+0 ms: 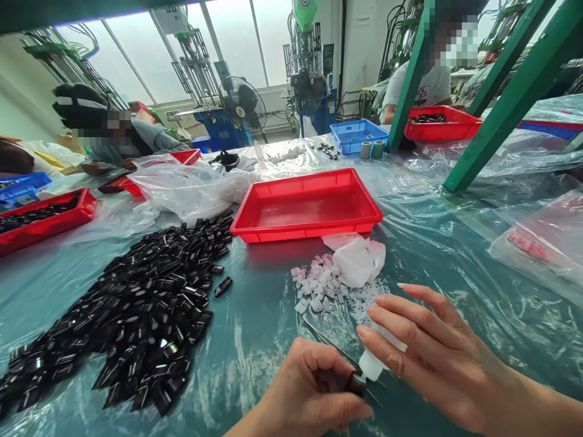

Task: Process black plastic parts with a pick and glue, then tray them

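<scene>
My left hand [314, 388] is closed, pinching a small black plastic part [356, 384] between thumb and fingers. My right hand [437, 358] holds a small white squeeze bottle [372, 364], tilted so that its narrow tip meets the black part; the fingers are long over the bottle and the thumb is hidden. Thin metal tweezers [325, 340] lie on the table by my left hand. Beyond them are small white plastic pieces [319, 285], tiny clear bits [362, 297] and a crumpled white bag [359, 261].
A large heap of black parts [150, 309] covers the left side, with one loose black part [223, 286] beside it. A red tray [307, 230] stands ahead. Green posts [496, 103] rise at right. Two people sit across the plastic-covered table [423, 243].
</scene>
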A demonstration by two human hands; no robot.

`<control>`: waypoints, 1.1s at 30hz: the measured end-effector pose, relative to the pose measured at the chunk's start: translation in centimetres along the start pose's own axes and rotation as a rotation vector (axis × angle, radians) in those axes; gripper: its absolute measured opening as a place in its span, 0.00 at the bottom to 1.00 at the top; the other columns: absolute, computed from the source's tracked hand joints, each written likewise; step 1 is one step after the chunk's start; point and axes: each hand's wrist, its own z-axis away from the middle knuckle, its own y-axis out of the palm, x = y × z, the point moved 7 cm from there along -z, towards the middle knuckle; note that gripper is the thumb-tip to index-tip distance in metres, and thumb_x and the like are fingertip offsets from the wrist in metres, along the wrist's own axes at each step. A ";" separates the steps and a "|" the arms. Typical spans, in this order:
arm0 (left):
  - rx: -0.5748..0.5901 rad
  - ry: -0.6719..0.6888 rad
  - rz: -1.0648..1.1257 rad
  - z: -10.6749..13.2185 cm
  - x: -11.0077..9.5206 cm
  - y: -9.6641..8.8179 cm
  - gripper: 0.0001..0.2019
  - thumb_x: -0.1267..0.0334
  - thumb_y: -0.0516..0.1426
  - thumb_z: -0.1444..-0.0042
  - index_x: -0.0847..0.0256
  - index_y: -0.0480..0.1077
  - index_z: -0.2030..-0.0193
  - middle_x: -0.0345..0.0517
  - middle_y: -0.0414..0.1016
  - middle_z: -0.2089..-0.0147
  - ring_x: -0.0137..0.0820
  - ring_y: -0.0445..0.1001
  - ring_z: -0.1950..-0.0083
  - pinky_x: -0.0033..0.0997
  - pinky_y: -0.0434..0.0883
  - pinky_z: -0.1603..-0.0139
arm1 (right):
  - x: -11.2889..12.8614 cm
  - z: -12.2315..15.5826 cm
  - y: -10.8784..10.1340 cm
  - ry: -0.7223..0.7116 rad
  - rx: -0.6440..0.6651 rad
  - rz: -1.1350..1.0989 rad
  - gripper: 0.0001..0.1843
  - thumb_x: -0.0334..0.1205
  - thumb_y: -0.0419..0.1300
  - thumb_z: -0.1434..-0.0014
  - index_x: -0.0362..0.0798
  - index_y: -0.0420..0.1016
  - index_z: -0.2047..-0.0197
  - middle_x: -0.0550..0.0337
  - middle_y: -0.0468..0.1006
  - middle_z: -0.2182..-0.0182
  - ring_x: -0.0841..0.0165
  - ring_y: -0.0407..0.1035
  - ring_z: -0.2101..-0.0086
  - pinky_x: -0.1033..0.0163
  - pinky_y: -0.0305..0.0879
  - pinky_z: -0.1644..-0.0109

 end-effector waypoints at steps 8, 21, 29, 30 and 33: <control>0.013 -0.019 0.001 0.0 -0.1 0.1 0.13 0.67 0.65 0.64 0.65 0.63 0.85 0.34 0.61 0.87 0.21 0.64 0.85 0.17 0.59 0.85 | 0.1 -1.2 0.2 -0.030 0.008 0.016 0.19 0.25 0.43 0.40 0.39 0.74 0.57 0.45 0.74 0.60 0.55 0.65 0.53 0.44 0.55 0.49; 0.080 -0.074 0.169 0.1 0.7 0.3 0.11 0.67 0.67 0.65 0.67 0.67 0.80 0.34 0.65 0.86 0.19 0.65 0.85 0.15 0.63 0.86 | -0.6 -1.1 0.0 0.026 0.010 -0.071 0.19 0.25 0.43 0.39 0.41 0.74 0.59 0.50 0.73 0.61 0.60 0.63 0.53 0.49 0.52 0.46; 0.027 -0.083 0.227 0.3 0.7 -0.1 0.13 0.66 0.68 0.67 0.67 0.69 0.77 0.36 0.69 0.86 0.21 0.68 0.86 0.15 0.64 0.87 | -1.5 -1.1 0.3 0.051 0.018 -0.125 0.16 0.26 0.45 0.38 0.43 0.72 0.56 0.50 0.73 0.59 0.61 0.62 0.51 0.49 0.52 0.45; 0.025 -0.084 0.240 0.3 0.6 -0.1 0.13 0.66 0.68 0.68 0.68 0.69 0.78 0.36 0.69 0.86 0.21 0.67 0.86 0.15 0.64 0.87 | -1.6 -1.2 0.3 0.047 0.029 -0.121 0.15 0.26 0.46 0.39 0.42 0.72 0.56 0.50 0.73 0.58 0.61 0.62 0.51 0.49 0.52 0.45; 0.016 -0.075 0.277 0.3 0.0 0.0 0.13 0.67 0.68 0.69 0.68 0.69 0.78 0.37 0.70 0.86 0.22 0.68 0.86 0.15 0.65 0.88 | -1.8 -1.6 0.3 0.029 0.045 -0.110 0.13 0.25 0.48 0.40 0.42 0.71 0.56 0.50 0.72 0.58 0.60 0.62 0.52 0.49 0.55 0.47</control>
